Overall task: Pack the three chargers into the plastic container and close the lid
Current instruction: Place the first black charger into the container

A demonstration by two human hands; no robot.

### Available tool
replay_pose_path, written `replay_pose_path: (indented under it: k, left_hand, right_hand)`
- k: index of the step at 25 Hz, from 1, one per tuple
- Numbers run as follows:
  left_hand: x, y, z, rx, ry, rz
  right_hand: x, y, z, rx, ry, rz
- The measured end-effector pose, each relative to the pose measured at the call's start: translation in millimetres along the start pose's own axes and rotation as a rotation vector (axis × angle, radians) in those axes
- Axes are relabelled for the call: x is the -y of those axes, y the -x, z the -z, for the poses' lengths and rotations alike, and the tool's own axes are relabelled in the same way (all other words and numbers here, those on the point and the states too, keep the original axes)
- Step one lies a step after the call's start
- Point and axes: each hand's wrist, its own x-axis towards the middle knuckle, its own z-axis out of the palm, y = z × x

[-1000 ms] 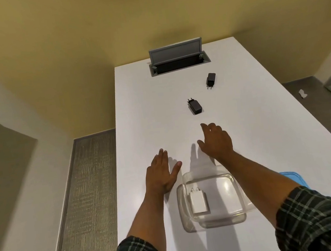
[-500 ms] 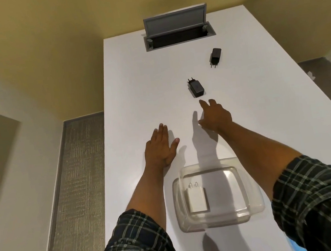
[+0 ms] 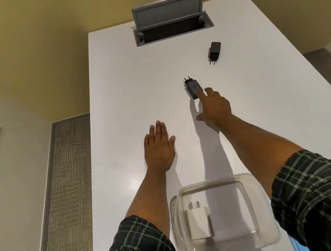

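Note:
A clear plastic container (image 3: 264, 236) stands open near the table's front edge, and a white charger (image 3: 199, 222) lies flat inside it. A black charger (image 3: 192, 86) lies on the white table (image 3: 125, 88) further out. My right hand (image 3: 213, 107) stretches to it, fingers apart, with the index fingertip touching its near end. A second black charger (image 3: 214, 50) lies further back to the right. My left hand (image 3: 159, 147) rests flat on the table, palm down, holding nothing.
A grey cable hatch (image 3: 171, 23) stands with its flap raised at the table's far end. A sliver of the blue lid (image 3: 296, 247) shows at the bottom right behind my sleeve. Carpeted floor (image 3: 67, 177) runs along the table's left side.
My right hand has reached forward from near the container until its fingertip touches the nearer black charger. My head has leaned forward, so the container sits lower in view.

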Motion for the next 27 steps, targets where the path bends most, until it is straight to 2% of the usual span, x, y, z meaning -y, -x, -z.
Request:
replay_pose_path:
  k: [4,8,12,17,21,27]
  left_hand:
    - [-7,15,-2,-0.127,0.016,0.054]
    - [-4,23,2,-0.180,0.029,0.049]
    - [-20,10,17,-0.196,0.052,0.032]
    - [-17,1,20,-0.218,0.025,0.014]
    - [-10,-6,22,-0.170,0.010,0.033]
    - [-7,7,50,0.096,-0.006,-0.064]
  right_hand:
    - [8,-14,9,0.126,0.049,0.034]
    - [6,-27,22,0.272,0.030,0.054]
    - [-10,-39,44,0.238,-0.013,0.076]
    - [-14,-37,49,0.117,0.004,0.091]
    - [-2,-19,42,0.070,0.027,0.071]
    - [-7,48,34,-0.028,-0.096,0.076]
